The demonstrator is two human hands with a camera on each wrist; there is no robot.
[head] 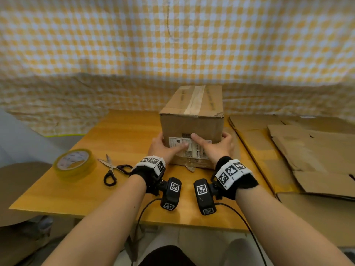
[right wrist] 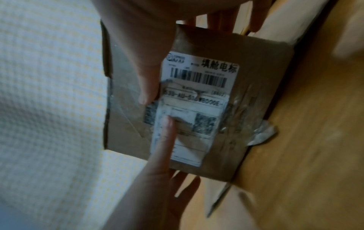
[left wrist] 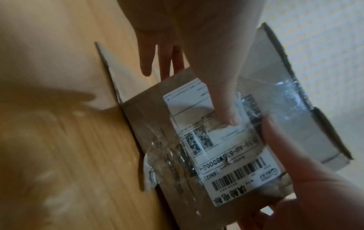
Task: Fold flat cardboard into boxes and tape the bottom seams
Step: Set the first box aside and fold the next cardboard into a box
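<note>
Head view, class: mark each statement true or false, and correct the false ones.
1. The left hand and right hand hold the cardboard box. True.
2. The tape roll lies right of the box. False: it lies left, beside the scissors.
3. A tape strip runs along the box's top. True.
4. The scissors rest on the box. False: they lie on the table.
5. Sheets of flat cardboard lie right of the box. True.

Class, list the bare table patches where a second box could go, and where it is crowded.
Bare table left of the box, behind the tape roll and scissors; also the near strip before them. Crowded: flat cardboard covers the right; left hand and right hand hold the box mid-table.
</note>
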